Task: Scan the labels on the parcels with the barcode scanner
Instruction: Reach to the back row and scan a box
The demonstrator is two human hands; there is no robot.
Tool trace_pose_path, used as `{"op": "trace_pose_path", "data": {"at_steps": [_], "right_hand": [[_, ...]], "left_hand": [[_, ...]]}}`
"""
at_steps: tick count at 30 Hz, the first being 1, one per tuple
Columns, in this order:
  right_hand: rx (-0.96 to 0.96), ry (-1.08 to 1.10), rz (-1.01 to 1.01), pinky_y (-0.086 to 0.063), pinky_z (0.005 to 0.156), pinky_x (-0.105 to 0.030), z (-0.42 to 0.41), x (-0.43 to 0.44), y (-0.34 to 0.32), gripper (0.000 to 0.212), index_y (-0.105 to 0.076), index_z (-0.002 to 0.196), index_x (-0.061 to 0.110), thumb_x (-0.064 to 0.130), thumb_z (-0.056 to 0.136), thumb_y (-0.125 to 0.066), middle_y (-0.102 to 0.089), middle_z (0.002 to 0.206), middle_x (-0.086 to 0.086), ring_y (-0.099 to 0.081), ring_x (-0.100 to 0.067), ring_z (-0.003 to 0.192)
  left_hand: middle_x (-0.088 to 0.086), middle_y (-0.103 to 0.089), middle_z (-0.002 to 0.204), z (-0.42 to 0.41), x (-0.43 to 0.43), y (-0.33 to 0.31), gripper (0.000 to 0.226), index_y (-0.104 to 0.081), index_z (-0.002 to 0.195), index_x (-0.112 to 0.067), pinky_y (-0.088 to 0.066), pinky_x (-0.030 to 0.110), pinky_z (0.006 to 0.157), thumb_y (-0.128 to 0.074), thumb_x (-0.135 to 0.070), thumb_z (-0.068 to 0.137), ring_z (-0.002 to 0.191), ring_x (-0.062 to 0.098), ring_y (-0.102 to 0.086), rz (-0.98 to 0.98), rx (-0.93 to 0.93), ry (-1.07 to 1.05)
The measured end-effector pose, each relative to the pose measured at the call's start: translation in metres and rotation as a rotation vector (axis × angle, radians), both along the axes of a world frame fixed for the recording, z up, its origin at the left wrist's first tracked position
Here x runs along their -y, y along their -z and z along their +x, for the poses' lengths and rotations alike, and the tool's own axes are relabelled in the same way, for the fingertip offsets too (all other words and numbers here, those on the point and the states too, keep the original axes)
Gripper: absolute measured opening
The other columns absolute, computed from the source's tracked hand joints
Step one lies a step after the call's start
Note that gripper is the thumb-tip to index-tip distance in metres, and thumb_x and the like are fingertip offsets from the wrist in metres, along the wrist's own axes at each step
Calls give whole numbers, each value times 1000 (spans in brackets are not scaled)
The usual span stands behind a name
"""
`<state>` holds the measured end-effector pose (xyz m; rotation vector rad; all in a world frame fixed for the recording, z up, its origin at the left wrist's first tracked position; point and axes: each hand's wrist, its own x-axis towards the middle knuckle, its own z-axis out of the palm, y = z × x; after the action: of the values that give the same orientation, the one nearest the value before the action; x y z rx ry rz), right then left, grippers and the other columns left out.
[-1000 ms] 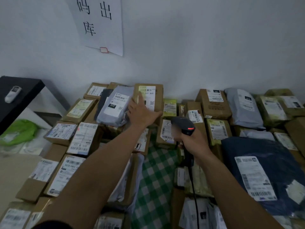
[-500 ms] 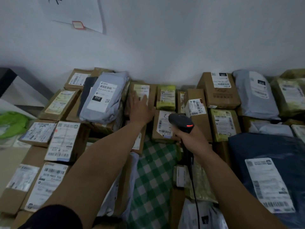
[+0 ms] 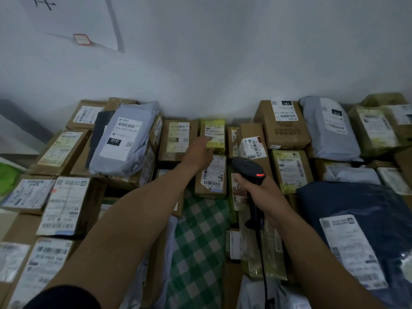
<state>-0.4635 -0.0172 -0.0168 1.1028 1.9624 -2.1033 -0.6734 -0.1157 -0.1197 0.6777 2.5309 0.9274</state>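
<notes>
Below wall (image 3: 223, 63), outstretched left grip (image 3: 199, 152) touches yellow parcel (image 3: 215, 132); right grip (image 3: 263, 190) clasps scanner (image 3: 247, 169).

One head cam — wide-angle, looking fwd & down; close over the parcels (image 3: 283, 134), wall (image 3: 223, 63) up top.

The left hand (image 3: 199, 152) reaches forward over the brown boxes, and its fingertips (image 3: 208, 143) touch the lower left edge of a yellow parcel (image 3: 215, 132) lying near the white wall (image 3: 223, 63). The right hand (image 3: 266, 190) grips a black scanner (image 3: 247, 169) with a red light lit on its head, just right of a labelled box (image 3: 211, 177) that sits below the yellow parcel, and its cable (image 3: 262, 264) runs down toward the camera. Labelled parcels crowd round a green checked cloth (image 3: 200, 241), with a grey bag (image 3: 124, 141) marked 010 at the left and a navy bag (image 3: 356, 206) at the right.
</notes>
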Motion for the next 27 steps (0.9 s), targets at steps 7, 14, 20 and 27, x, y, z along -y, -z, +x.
{"op": "trace_pose_path", "data": {"at_steps": [7,14,20,27], "right_hand": [[-13,55,-14,-59,99,-49,-1,-10,6,34,-65,129,32,24,97,-73,-74,116,8,-77,-9,89],[-25,77,-27,-60,95,-52,-2,-19,18,39,-64,134,28,24,97,-73,-74,121,4,-78,-14,90],[-25,106,-42,-59,94,-56,-1,-23,25,36,-67,130,26,21,96,-74,-75,119,2,-78,-12,90],[-61,87,-33,-58,100,-51,5,-20,14,35,-68,129,27,22,95,-75,-75,118,1,-78,-16,92]], "left_hand": [[15,-31,161,-9,-42,9,66,-25,162,-17,-38,40,115,-56,-22,104,144,36,-37,-54,205,-86],[23,-8,166,-6,-59,31,112,-1,164,-15,-33,52,118,-73,-55,88,148,43,-24,-126,193,-227],[20,-30,153,1,-63,23,111,-9,160,-14,-46,50,101,-79,-49,81,134,38,-40,-144,43,-277],[13,-45,140,30,-46,-3,111,-30,151,-9,-51,46,95,-90,-36,61,123,31,-49,117,-114,-419]]}}
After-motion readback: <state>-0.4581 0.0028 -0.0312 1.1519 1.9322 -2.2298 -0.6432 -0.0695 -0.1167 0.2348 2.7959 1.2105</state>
